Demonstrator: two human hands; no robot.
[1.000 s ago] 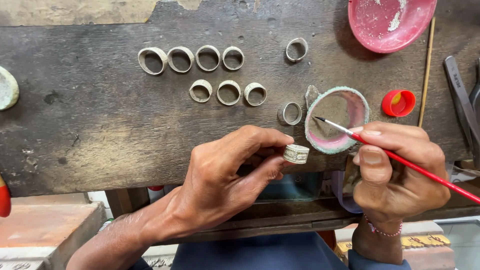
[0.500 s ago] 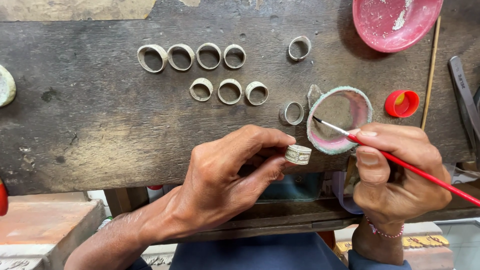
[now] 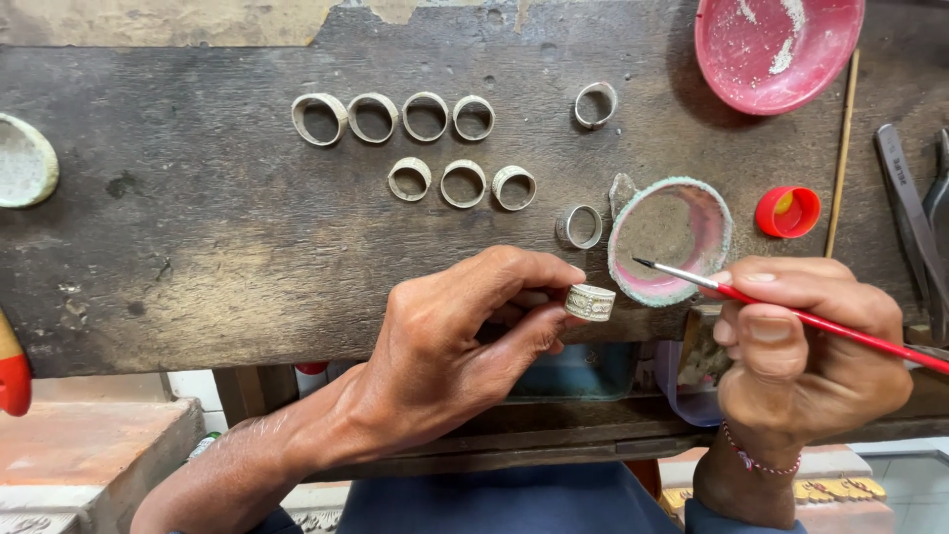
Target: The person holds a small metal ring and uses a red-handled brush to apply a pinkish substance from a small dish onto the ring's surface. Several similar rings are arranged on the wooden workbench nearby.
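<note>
My left hand [image 3: 465, 346] pinches a small patterned metal ring [image 3: 590, 302] between thumb and fingers, just over the front edge of the dark wooden bench [image 3: 217, 237]. My right hand [image 3: 806, 351] grips a thin red-handled brush [image 3: 791, 311], its dark tip over a small pink bowl [image 3: 670, 239] crusted with white paste. The brush tip and the held ring are apart.
Several metal rings [image 3: 395, 117] lie in two rows on the bench, with single rings at the back [image 3: 596, 104] and beside the small bowl [image 3: 578, 226]. A large pink dish [image 3: 776, 49], red bottle cap [image 3: 788, 212], thin stick [image 3: 842, 148] and pliers [image 3: 914, 222] sit right.
The brush tip has dropped slightly lower over the small pink bowl. My left hand keeps the ring in the same place.
</note>
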